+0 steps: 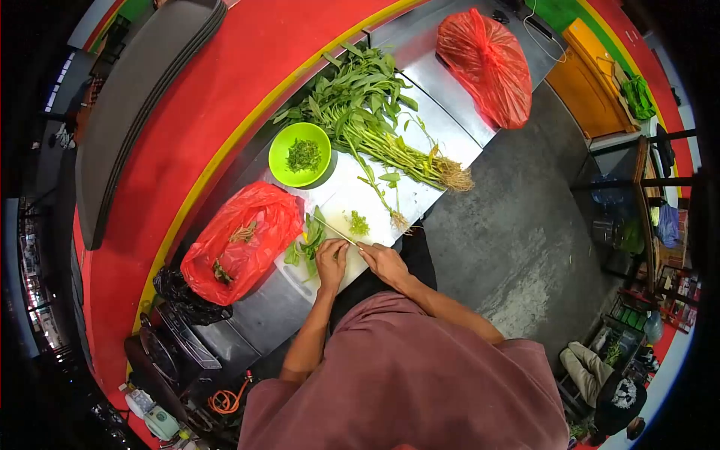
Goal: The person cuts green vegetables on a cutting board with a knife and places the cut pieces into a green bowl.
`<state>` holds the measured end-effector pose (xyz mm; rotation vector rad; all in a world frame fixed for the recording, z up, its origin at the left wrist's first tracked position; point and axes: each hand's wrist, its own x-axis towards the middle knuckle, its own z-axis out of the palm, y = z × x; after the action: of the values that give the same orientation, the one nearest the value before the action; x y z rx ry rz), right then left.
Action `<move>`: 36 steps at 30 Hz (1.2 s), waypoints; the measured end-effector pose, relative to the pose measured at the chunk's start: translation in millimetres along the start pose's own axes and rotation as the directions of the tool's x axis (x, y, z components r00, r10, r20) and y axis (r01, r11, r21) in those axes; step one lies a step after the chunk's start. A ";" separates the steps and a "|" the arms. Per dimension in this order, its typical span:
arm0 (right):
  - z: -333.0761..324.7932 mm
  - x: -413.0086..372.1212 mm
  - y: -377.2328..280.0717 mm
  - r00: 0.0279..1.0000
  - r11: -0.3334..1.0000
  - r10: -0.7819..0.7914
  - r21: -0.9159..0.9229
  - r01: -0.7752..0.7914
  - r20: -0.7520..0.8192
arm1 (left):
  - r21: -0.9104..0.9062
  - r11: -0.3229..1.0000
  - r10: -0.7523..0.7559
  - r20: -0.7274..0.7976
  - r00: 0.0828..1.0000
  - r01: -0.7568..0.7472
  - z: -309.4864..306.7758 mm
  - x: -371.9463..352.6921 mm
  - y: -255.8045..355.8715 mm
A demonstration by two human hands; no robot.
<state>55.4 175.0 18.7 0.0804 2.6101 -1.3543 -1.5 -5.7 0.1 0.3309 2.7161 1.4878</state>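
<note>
My right hand (384, 264) is closed around the handle of a knife (335, 231), its narrow blade slanting up and left over a white cutting board (347, 279). Close beside it, my left hand (331, 260) has curled fingers against leafy greens (309, 241); the exact grip is partly hidden. A small heap of chopped greens (358, 223) lies on the board just beyond the knife. Further up stands a lime-green bowl (276, 166) with finely cut greens (304, 155) inside. Right of the bowl lies a large bunch of leafy stems (367, 112) with roots attached.
An open red plastic bag (277, 214) holding some plant scraps sits left of the board, beside a black bag (180, 296). Another red bag (491, 67), knotted, rests at the metal table's far right. A red wall (191, 135) borders the table. Someone sits at lower right (592, 371).
</note>
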 end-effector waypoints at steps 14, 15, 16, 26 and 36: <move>5.3 9.2 0.8 0.999 0.998 -0.032 0.057 0.033 -0.024 | -0.001 0.999 0.037 -0.003 0.999 -0.037 -1.5 0.8 4.2; 7.3 9.2 2.0 0.999 0.999 -0.035 0.026 0.036 -0.027 | -0.007 1.000 0.030 -0.009 1.000 -0.030 -1.3 0.4 4.3; 8.9 9.2 3.3 0.999 0.999 -0.038 -0.005 0.038 -0.032 | -0.007 1.000 0.029 -0.008 1.000 -0.029 -1.4 -0.1 4.7; 4.0 8.6 -2.3 0.998 0.998 -0.033 0.048 0.035 -0.052 | 0.103 0.987 0.121 0.007 0.993 -0.121 3.3 -11.3 -5.1; 10.3 14.9 3.7 1.000 1.000 -0.021 -0.018 0.021 -0.003 | 0.072 0.995 0.064 -0.003 0.998 -0.063 1.5 -10.1 1.9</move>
<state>42.9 168.1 7.0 0.0523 2.6331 -1.3384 8.8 -5.5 0.0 0.4203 2.7932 1.4094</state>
